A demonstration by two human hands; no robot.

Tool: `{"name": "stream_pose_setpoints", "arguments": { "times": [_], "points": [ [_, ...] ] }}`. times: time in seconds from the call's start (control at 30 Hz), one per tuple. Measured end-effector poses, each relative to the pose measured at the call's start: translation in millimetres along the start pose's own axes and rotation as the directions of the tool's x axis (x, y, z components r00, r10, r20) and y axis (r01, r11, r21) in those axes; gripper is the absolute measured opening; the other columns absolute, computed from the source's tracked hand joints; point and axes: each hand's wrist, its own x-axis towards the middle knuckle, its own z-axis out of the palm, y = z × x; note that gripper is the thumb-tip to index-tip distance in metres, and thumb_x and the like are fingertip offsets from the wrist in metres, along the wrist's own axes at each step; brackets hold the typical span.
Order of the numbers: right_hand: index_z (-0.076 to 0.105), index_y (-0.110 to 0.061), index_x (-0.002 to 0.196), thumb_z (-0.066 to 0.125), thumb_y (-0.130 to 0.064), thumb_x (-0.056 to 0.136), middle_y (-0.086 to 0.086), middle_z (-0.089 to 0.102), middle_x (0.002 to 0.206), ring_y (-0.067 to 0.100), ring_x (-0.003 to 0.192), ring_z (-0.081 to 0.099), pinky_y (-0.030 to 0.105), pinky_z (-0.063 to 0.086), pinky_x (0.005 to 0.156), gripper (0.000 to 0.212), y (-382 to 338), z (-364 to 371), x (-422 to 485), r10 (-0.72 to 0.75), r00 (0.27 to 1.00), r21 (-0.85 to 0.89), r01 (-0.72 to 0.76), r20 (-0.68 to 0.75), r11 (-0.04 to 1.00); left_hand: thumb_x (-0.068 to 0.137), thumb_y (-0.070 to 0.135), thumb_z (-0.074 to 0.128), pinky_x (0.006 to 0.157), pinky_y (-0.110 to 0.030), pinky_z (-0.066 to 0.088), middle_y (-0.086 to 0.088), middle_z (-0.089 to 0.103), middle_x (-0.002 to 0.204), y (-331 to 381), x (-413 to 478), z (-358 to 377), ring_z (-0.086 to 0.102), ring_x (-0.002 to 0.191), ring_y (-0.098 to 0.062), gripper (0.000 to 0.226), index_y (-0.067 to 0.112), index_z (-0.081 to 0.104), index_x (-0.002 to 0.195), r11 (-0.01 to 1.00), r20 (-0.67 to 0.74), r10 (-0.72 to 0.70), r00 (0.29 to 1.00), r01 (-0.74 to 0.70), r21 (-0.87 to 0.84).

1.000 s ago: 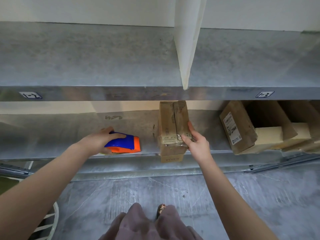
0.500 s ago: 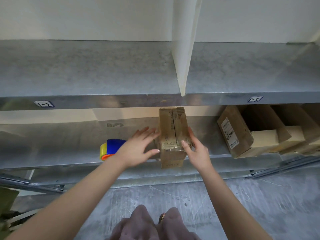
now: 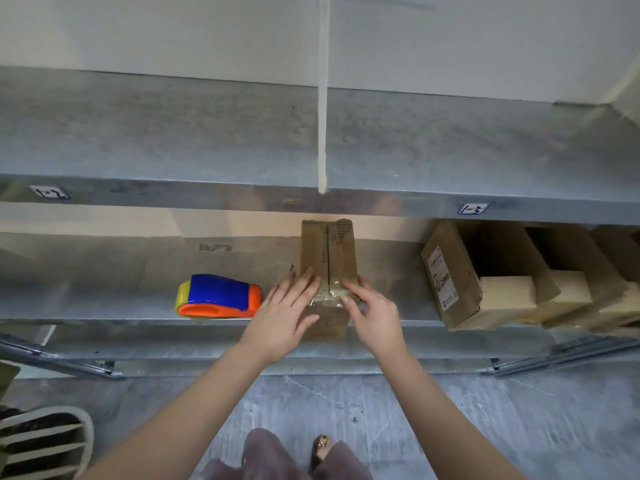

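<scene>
A small brown cardboard box (image 3: 329, 252) lies on the lower metal shelf (image 3: 104, 271), its near end sticking out over the shelf edge and covered with clear tape. My left hand (image 3: 285, 315) rests with straight fingers on the box's near left side. My right hand (image 3: 372, 311) touches the taped near right corner, fingers slightly bent. A blue, orange and yellow tape dispenser (image 3: 218, 296) lies on the shelf left of the box, with no hand on it.
Several open cardboard boxes (image 3: 485, 275) stand on the same shelf at the right. The upper shelf (image 3: 173, 133) has a white divider (image 3: 322, 98) and labels on its front edge. A white slatted basket (image 3: 41, 441) sits on the floor at bottom left.
My left hand let go of the tape dispenser and moved right onto the box. My right hand shifted from the box's right side toward its taped near end.
</scene>
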Motion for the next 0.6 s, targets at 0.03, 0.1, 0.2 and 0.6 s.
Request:
{"name": "stream_pose_setpoints", "arguments": {
  "times": [0.03, 0.1, 0.2, 0.6],
  "points": [
    [0.067, -0.033, 0.122, 0.065, -0.033, 0.092, 0.001, 0.062, 0.132, 0.006, 0.126, 0.053, -0.005, 0.025, 0.094, 0.030, 1, 1, 1, -0.009, 1.000, 0.038, 0.009, -0.013, 0.999, 0.096, 0.058, 0.023, 0.117, -0.028, -0.001, 0.016, -0.010, 0.158, 4, -1, 1, -0.010, 0.146, -0.010, 0.066, 0.032, 0.004, 0.154, 0.996, -0.022, -0.044, 0.999, 0.042, -0.081],
    [0.069, -0.031, 0.120, 0.068, -0.030, 0.090, -0.004, 0.065, 0.126, 0.002, 0.131, 0.046, -0.006, 0.023, 0.095, 0.030, 4, -1, 1, -0.008, 1.000, 0.118, 0.010, -0.015, 0.993, 0.099, 0.048, 0.036, 0.114, -0.017, -0.007, 0.013, -0.006, 0.158, 14, -3, 0, -0.009, 0.144, -0.004, 0.065, 0.027, 0.006, 0.154, 0.963, -0.076, -0.145, 0.986, 0.124, -0.238],
    [0.067, -0.034, 0.121, 0.069, -0.030, 0.090, -0.012, 0.065, 0.120, -0.005, 0.120, 0.052, 0.001, 0.038, 0.094, 0.032, 11, -8, 1, 0.012, 0.998, 0.242, -0.025, 0.057, 0.970, 0.100, 0.033, 0.047, 0.114, -0.017, 0.012, 0.003, 0.028, 0.155, 26, -11, 4, 0.023, 0.143, -0.011, 0.058, 0.021, 0.025, 0.152, 0.898, -0.195, -0.298, 0.935, 0.205, -0.389],
    [0.053, -0.047, 0.129, 0.068, -0.024, 0.091, -0.017, 0.057, 0.132, -0.008, 0.122, 0.051, 0.019, 0.041, 0.106, 0.047, 15, -1, -4, 0.016, 0.994, 0.357, -0.053, 0.104, 0.933, 0.088, 0.044, 0.064, 0.089, -0.033, 0.053, 0.007, 0.064, 0.110, 35, 4, 5, 0.064, 0.101, -0.013, 0.049, 0.022, 0.051, 0.130, 0.754, -0.193, -0.496, 0.847, 0.310, -0.579]
  ]
}}
